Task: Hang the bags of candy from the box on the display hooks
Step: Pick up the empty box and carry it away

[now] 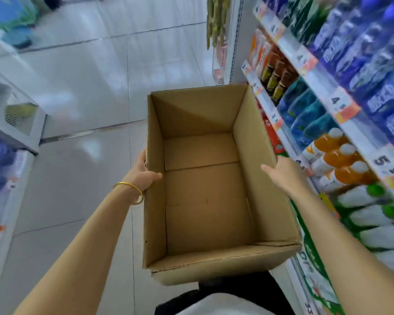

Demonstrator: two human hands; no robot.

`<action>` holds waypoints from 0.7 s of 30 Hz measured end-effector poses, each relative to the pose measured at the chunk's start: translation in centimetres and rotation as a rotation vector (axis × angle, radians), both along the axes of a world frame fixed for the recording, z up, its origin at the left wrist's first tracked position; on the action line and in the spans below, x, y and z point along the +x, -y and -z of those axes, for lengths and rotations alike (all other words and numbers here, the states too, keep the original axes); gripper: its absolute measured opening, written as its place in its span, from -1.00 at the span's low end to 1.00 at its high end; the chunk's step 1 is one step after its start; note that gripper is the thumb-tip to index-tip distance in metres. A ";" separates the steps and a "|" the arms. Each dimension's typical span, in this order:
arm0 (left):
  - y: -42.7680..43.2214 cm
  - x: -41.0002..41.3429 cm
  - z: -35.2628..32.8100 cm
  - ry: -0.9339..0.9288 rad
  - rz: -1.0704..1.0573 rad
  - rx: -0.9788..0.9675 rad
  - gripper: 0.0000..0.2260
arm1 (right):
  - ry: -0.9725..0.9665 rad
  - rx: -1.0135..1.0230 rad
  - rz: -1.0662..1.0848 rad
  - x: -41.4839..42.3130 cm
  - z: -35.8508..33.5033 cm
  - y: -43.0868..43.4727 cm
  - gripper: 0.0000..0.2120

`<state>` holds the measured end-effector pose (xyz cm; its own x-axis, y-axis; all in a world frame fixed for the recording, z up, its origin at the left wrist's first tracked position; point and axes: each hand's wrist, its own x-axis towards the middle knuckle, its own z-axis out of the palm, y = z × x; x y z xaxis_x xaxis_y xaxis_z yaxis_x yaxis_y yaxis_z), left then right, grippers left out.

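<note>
A brown cardboard box [209, 189] is held in front of me above the shop floor, its top open and its inside bare, with no bags of candy visible in it. My left hand [143, 172] grips the box's left wall, thumb over the rim inside and fingers outside. My right hand [282, 171] grips the right wall the same way, thumb lying inside. A gold bangle sits on my left wrist. No display hooks can be made out clearly.
Shelves of drink bottles [341, 155] with price tags run along the right, close to the box. A white freezer cabinet [16, 123] stands at the left. Pale floor tiles [96, 87] stretch ahead. Yellowish hanging packets [215, 21] show at the far end.
</note>
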<state>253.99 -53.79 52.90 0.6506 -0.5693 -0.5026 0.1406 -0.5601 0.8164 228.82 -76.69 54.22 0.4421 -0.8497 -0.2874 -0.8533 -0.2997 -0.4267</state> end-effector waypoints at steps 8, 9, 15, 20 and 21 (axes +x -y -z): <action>15.8 25.4 -0.8 0.008 -0.150 -0.014 -0.31 | 0.045 0.011 -0.125 28.4 -0.9 19.3 -0.63; 17.9 28.6 -0.3 0.002 -0.169 -0.009 -0.30 | 0.041 0.000 -0.147 31.8 -0.6 21.6 -0.65; 33.2 45.0 3.8 -0.035 -0.182 0.012 -0.26 | 0.002 0.001 -0.118 48.2 3.5 36.3 -0.67; 45.7 53.9 10.7 -0.033 -0.297 0.152 -0.33 | -0.005 0.094 -0.099 58.6 11.8 47.9 -0.59; 47.9 55.3 12.9 -0.037 -0.318 0.186 -0.37 | -0.014 0.103 -0.101 60.5 14.1 50.1 -0.61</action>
